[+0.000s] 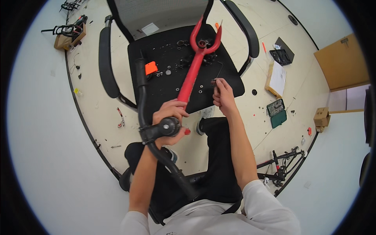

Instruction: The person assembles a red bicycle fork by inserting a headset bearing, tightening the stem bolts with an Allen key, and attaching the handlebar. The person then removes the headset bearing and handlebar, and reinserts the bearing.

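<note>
Red fork (pixel 189 81), two-pronged end toward the seat's (pixel 162 92) rear edge. Left hand (pixel 169 112) clamped on it; right hand (pixel 223 93) pinching a dark piece (pixel 214 82).

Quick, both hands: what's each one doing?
Left hand: closed around the red fork.
Right hand: closed, pinching a small dark piece, too small to identify.

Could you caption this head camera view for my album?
At an office chair: left hand grips a red bicycle fork near a black handlebar, right hand pinches a small dark piece.
</note>
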A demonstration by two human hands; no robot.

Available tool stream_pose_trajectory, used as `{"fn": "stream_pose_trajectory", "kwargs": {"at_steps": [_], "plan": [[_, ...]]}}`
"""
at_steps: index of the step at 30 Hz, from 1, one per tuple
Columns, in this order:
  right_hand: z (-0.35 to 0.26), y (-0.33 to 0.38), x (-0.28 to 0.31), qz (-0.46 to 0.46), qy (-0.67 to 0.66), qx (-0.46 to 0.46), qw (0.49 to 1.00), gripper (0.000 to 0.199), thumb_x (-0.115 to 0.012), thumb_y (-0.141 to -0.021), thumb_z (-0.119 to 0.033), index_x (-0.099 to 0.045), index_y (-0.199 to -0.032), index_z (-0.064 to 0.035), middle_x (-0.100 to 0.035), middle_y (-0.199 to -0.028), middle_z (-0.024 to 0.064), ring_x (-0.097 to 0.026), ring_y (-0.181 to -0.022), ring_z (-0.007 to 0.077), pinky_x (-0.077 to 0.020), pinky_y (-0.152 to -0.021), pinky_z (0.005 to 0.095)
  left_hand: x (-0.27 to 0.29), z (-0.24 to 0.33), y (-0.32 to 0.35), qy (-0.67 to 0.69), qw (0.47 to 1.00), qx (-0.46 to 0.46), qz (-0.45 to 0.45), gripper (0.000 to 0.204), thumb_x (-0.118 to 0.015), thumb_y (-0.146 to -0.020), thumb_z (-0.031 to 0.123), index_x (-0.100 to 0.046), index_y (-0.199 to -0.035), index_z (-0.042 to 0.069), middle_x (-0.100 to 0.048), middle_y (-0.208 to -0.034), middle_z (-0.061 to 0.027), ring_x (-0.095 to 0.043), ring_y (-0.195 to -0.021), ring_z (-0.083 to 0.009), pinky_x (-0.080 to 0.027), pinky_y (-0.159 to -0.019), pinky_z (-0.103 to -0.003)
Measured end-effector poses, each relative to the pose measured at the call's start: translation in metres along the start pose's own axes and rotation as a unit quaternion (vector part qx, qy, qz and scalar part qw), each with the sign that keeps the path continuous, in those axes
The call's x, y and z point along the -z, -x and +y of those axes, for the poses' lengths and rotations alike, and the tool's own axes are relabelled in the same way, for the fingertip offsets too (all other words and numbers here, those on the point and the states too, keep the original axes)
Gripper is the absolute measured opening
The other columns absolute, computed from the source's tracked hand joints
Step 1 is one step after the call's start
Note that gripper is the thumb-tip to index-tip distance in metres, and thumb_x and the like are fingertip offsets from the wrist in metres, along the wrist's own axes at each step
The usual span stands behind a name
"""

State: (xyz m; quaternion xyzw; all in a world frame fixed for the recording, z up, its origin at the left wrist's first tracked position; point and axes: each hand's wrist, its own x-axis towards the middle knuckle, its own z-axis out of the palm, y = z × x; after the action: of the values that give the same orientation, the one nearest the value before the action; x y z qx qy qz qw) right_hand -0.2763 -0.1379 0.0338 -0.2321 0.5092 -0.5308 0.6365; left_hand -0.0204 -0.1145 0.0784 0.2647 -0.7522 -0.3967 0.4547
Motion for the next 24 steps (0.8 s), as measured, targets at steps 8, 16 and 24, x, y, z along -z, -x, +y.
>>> {"fn": "stream_pose_trajectory", "kwargs": {"at_steps": [8, 16, 24], "plan": [[0.014, -0.046, 0.000, 0.127, 0.379, 0.220, 0.890, 0.017, -0.064, -0.094, -0.019, -0.067, -0.099, -0.0021, -0.060, -0.063, 0.0038, -0.054, -0.056, 0.0092, -0.0419, -0.054, 0.0272, 0.013, -0.032, 0.007, 0.060, 0.997, 0.004, 0.048, 0.022, -0.070, -0.062, 0.017, -0.054, -0.071, 0.005, -0.070, -0.089, -0.0143, -0.064, -0.107, -0.0381, -0.040, -0.105, -0.055], [0.018, -0.076, -0.042, 0.151, 0.293, 0.176, 0.928, 0.022, -0.064, -0.095, -0.019, -0.066, -0.100, 0.0014, -0.058, -0.070, -0.0002, -0.049, -0.055, 0.0057, -0.0382, -0.049, 0.0231, 0.023, -0.049, 0.029, 0.142, 0.987, 0.012, 0.079, 0.018, -0.067, -0.057, 0.003, -0.058, -0.071, 0.007, -0.070, -0.089, -0.0113, -0.065, -0.106, -0.0381, -0.042, -0.103, -0.048], [0.039, -0.067, -0.040, 0.234, 0.313, 0.244, 0.888, 0.027, -0.071, -0.091, -0.016, -0.069, -0.104, 0.0079, -0.067, -0.072, 0.0070, -0.061, -0.059, 0.0097, -0.0502, -0.052, 0.0236, 0.023, -0.047, 0.021, 0.133, 0.988, -0.009, 0.080, 0.028, -0.070, -0.054, 0.002, -0.053, -0.075, 0.008, -0.065, -0.089, -0.0054, -0.063, -0.108, -0.0308, -0.042, -0.100, -0.043]]}}
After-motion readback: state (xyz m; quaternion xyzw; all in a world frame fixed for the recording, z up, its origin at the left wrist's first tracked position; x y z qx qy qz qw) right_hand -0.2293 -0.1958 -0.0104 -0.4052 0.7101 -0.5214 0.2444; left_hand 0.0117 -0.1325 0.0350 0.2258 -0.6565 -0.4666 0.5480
